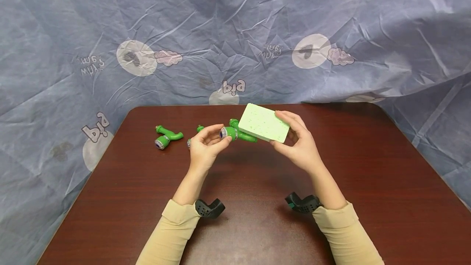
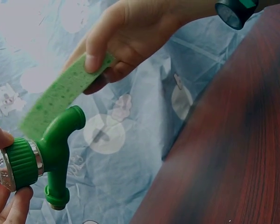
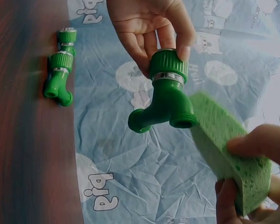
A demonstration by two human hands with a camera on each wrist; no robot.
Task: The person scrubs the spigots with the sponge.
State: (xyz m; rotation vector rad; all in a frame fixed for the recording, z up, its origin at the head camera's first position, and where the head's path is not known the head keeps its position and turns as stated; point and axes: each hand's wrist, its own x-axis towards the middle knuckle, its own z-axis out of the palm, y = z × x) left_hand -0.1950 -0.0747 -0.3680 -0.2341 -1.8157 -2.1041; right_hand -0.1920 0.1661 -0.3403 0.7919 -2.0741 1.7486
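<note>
My left hand pinches a green plastic tap by its ribbed knob, with the thumb on one side and fingers on the other. The tap is held up above the table, its spout and threaded end pointing toward the right hand. In my right hand is a light green sponge, gripped at one end between thumb and fingers. The sponge's far end lies right at the tap's body in both wrist views. A silver ring circles the tap below its knob.
Another green tap lies on the dark red-brown table at the left. One more tap shows partly behind the left hand. A blue-grey printed cloth hangs behind the table. Black wrist cameras sit at both cuffs.
</note>
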